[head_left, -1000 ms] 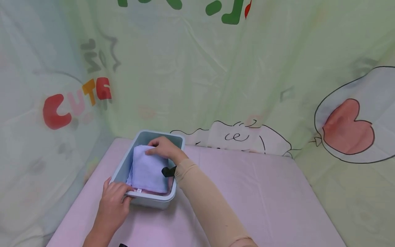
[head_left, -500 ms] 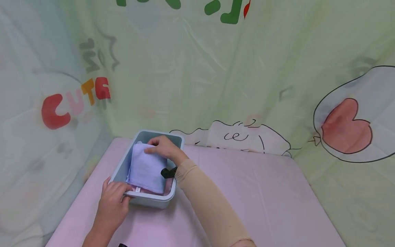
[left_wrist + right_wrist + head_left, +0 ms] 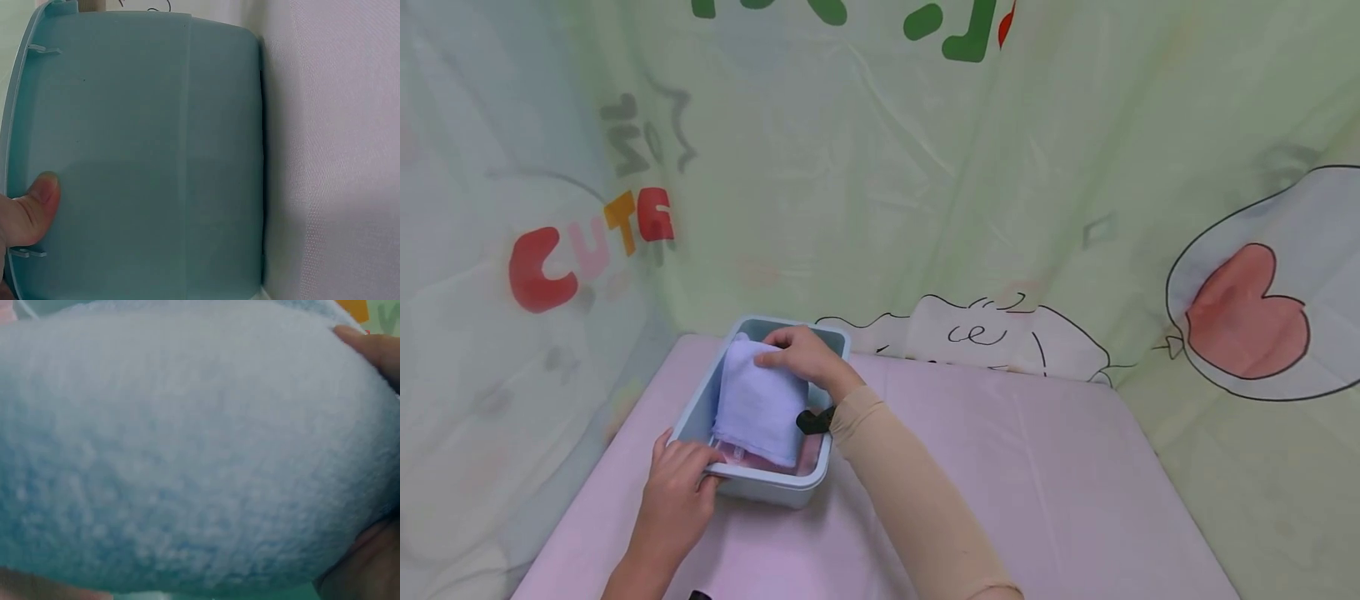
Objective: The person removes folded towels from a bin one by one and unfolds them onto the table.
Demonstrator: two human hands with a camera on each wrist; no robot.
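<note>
A light blue plastic bin [image 3: 767, 492] stands at the left of the table. My left hand [image 3: 673, 487] grips its near rim; in the left wrist view the thumb [image 3: 39, 209] presses the outer wall. Inside the bin, my right hand [image 3: 807, 357] pinches the far end of a folded pale blue towel [image 3: 760, 408]. The towel's fuzzy surface [image 3: 187, 437] fills most of the right wrist view, with fingers at its edges. Below the towel's near edge shows something pink [image 3: 808, 454], mostly hidden, with a small whitish patch.
The table has a pale pink cover [image 3: 1000, 483]. Behind it hangs a light green printed curtain [image 3: 820, 183], and another printed sheet [image 3: 467, 375] runs along the left side. The bin sits near the table's left edge.
My right hand has lifted the towel slightly and drawn it toward the bin's far end. More pink shows at the near end. My left hand has stayed on the rim.
</note>
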